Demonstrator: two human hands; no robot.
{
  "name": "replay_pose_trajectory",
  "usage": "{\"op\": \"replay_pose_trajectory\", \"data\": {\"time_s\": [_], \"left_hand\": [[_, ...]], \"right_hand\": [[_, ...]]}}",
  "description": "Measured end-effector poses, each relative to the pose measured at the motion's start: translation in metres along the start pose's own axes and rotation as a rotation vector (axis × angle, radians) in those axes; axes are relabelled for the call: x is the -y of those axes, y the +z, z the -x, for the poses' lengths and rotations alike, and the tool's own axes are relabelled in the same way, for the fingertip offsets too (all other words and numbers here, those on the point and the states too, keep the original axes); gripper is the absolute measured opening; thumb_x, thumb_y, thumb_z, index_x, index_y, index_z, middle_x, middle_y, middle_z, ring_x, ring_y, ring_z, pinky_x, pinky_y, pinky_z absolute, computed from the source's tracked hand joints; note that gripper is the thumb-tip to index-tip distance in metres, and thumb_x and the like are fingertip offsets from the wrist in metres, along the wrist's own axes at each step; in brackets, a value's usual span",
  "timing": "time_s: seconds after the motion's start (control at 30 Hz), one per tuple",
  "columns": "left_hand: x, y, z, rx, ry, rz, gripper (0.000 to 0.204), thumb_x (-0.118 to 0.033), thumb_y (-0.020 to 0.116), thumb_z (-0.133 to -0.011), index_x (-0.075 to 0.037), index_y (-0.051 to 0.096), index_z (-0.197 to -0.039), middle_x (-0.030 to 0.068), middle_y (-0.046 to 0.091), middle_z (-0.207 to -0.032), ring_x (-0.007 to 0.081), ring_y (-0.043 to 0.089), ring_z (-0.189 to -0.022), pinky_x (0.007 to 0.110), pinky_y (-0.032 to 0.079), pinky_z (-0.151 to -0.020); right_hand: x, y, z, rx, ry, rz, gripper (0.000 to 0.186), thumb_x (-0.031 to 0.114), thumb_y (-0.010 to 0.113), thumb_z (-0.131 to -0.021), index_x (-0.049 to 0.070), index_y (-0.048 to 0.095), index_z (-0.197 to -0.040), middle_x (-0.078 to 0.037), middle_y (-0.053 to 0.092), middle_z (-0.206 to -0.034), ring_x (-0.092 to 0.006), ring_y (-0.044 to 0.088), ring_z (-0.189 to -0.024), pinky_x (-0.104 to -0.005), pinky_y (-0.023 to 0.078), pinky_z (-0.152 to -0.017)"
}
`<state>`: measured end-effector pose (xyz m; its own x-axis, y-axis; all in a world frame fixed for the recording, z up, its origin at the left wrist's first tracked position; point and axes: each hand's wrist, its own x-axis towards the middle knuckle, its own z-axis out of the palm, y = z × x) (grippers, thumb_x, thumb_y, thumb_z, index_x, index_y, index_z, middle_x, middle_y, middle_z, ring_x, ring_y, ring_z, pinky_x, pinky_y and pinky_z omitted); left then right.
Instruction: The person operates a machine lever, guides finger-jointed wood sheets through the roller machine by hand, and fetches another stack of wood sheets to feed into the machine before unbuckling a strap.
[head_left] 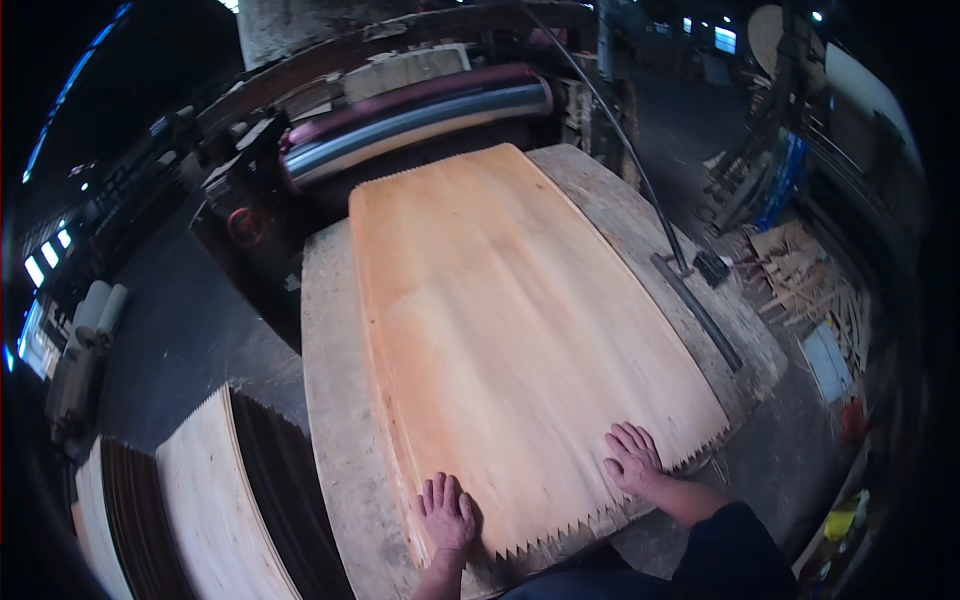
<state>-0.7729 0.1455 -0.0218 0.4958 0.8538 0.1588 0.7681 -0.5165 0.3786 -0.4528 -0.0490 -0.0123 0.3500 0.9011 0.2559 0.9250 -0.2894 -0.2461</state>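
Note:
A large sheet of wood veneer (510, 330) with jagged, saw-toothed ends lies on a worn table (335, 420). It seems to rest on other sheets, whose edges show along its sides. My left hand (447, 512) lies flat on the near left corner, fingers stretched forward. Toward the near right corner, my right hand (633, 459) is pressed flat on the veneer with its fingers spread. Neither hand grips anything. Beyond the sheet's far end stands a machine with a shiny metal roller (420, 128).
Stacks of veneer sheets (215, 490) stand at the lower left. A dark T-shaped bar (700, 315) lies on the table's right side, by a long thin rod (610, 110). Wood scraps (810, 285) litter the floor at right. A red handwheel (244, 227) sits on the machine's left.

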Motion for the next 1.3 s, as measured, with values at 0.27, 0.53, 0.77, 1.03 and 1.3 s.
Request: {"op": "replay_pose_trajectory", "data": {"time_s": [0.27, 0.53, 0.77, 1.03, 1.3], "left_hand": [[0.018, -0.001, -0.003, -0.007, 0.011, -0.116, 0.054, -0.038, 0.037, -0.098, -0.005, 0.044, -0.14, 0.0123, 0.039, -0.149, 0.0342, 0.029, -0.14, 0.05, 0.017, -0.114], [-0.102, -0.053, 0.0, 0.489, 0.099, 0.083, 0.056, -0.038, 0.043, -0.099, -0.001, 0.039, -0.142, 0.0201, 0.043, -0.143, 0.0323, 0.04, -0.133, 0.049, 0.032, -0.107], [-0.198, -0.027, 0.135, 1.069, 0.348, 0.582, 0.036, -0.028, 0.051, -0.098, -0.001, 0.062, -0.12, 0.0159, 0.067, -0.114, 0.0218, 0.064, -0.107, 0.032, 0.047, -0.093], [-0.163, 0.083, 0.232, 1.412, 0.466, -0.006, 0.027, -0.024, 0.053, -0.094, -0.006, 0.063, -0.111, 0.0105, 0.067, -0.104, 0.0223, 0.065, -0.098, 0.034, 0.049, -0.084], [-0.225, 0.212, 0.196, 1.304, 1.08, -0.29, 0.018, -0.02, 0.054, -0.09, -0.011, 0.065, -0.102, 0.005, 0.068, -0.094, 0.0228, 0.066, -0.09, 0.036, 0.052, -0.074]], "right_hand": [[0.009, -0.003, -0.014, -0.08, 0.013, -0.104, 0.045, 0.031, 0.053, -0.086, 0.007, 0.055, -0.124, -0.01, 0.048, -0.138, -0.0244, 0.038, -0.134, -0.042, 0.024, -0.114], [0.001, 0.002, 0.006, -0.117, 0.054, -0.167, 0.048, 0.028, 0.056, -0.085, 0.004, 0.054, -0.127, -0.009, 0.048, -0.14, -0.0226, 0.036, -0.136, -0.0399, 0.023, -0.115], [0.037, 0.071, 0.041, -0.639, -0.041, -0.346, 0.021, 0.012, 0.061, -0.075, 0.008, 0.057, -0.096, -0.009, 0.056, -0.106, -0.0248, 0.052, -0.108, -0.0429, 0.043, -0.092], [-0.084, 0.11, 0.44, 0.029, 0.64, -0.155, 0.03, 0.025, 0.049, -0.09, 0.01, 0.068, -0.108, -0.011, 0.066, -0.109, -0.0259, 0.061, -0.107, -0.0408, 0.046, -0.093], [-0.164, -0.097, 0.681, 0.219, 2.005, -0.402, 0.037, 0.033, 0.054, -0.086, 0.011, 0.066, -0.114, -0.01, 0.065, -0.119, -0.0302, 0.061, -0.112, -0.0446, 0.05, -0.092]]}}
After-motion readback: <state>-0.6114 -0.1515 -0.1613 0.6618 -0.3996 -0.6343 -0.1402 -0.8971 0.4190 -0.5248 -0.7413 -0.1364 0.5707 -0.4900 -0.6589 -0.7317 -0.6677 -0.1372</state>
